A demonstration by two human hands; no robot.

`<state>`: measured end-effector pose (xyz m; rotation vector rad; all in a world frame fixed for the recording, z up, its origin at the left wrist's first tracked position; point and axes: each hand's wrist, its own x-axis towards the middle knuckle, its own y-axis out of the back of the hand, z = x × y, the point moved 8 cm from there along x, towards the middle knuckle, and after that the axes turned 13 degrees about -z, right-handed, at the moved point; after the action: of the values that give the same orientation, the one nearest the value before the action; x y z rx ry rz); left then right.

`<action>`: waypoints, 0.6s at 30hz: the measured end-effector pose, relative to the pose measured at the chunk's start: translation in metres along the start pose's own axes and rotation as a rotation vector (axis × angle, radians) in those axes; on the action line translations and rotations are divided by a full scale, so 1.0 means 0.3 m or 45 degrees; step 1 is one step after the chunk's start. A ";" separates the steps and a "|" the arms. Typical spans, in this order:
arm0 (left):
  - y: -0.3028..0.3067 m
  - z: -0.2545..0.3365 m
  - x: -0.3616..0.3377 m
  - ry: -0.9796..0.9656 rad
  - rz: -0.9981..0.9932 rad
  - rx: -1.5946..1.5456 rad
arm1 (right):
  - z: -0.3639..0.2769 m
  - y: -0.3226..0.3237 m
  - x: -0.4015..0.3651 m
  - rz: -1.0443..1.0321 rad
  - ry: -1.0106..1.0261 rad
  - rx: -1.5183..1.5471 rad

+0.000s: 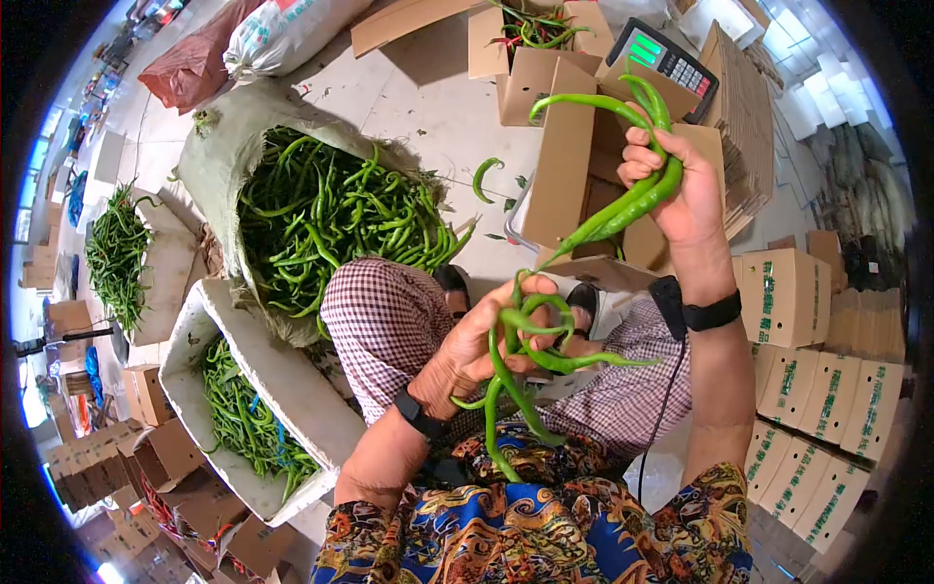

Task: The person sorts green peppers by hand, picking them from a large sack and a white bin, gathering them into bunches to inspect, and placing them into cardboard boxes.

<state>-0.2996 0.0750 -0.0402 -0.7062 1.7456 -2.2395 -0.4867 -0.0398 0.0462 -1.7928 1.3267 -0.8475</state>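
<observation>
Several curled green peppers (506, 375) are in my left hand (491, 331), whose fingers are closed round them above my lap. Higher up on the right, my right hand (689, 190) grips long green peppers (623, 212), their stems pointing up and their tips hanging down to the left, close to my left hand. Below my right hand is an open cardboard box (564, 161), partly hidden by the hand and peppers. A large sack (216, 161) full of green peppers (326, 214) lies open to the left of my hands.
A foam box (253, 365) with green peppers stands at the lower left. More peppers lie on a white sack (165, 263) at the far left. A scale (662, 63) and a box with red and green peppers (535, 83) stand ahead. Stacked cartons (786, 292) are at the right.
</observation>
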 end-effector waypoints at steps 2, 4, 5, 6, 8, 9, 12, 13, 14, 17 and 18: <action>0.010 -0.047 -0.005 0.000 0.018 -0.126 | 0.010 0.032 -0.002 0.094 0.020 -0.028; 0.025 -0.087 -0.008 -0.016 0.010 -0.252 | 0.009 0.138 -0.012 0.322 0.039 0.009; 0.032 -0.108 -0.004 0.019 -0.015 -0.240 | -0.015 0.188 -0.015 0.371 0.076 0.031; 0.018 -0.111 -0.003 0.018 -0.006 -0.278 | -0.032 0.208 -0.019 0.387 0.105 0.026; 0.014 -0.097 0.004 0.016 -0.005 -0.307 | -0.083 0.224 -0.029 0.394 0.138 0.016; 0.031 -0.078 -0.006 0.056 0.056 -0.134 | -0.124 0.221 -0.033 0.358 0.183 -0.046; 0.059 -0.063 -0.021 0.093 0.150 -0.007 | -0.206 0.121 -0.034 0.164 0.181 -0.197; 0.067 -0.066 -0.020 0.099 0.179 -0.058 | -0.215 0.083 -0.031 0.090 0.149 -0.227; 0.066 -0.067 -0.015 0.098 0.182 -0.069 | -0.228 0.062 -0.036 0.093 0.153 -0.232; 0.086 -0.048 -0.015 -0.003 0.336 -0.109 | -0.271 0.017 -0.043 0.237 0.240 -0.648; 0.090 -0.038 -0.015 -0.047 0.347 -0.180 | -0.302 0.020 -0.051 0.363 0.202 -1.105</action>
<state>-0.3047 0.0794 -0.0690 -0.4971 1.8695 -1.9285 -0.5697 -0.0421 0.0860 -2.0876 2.2155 -0.2496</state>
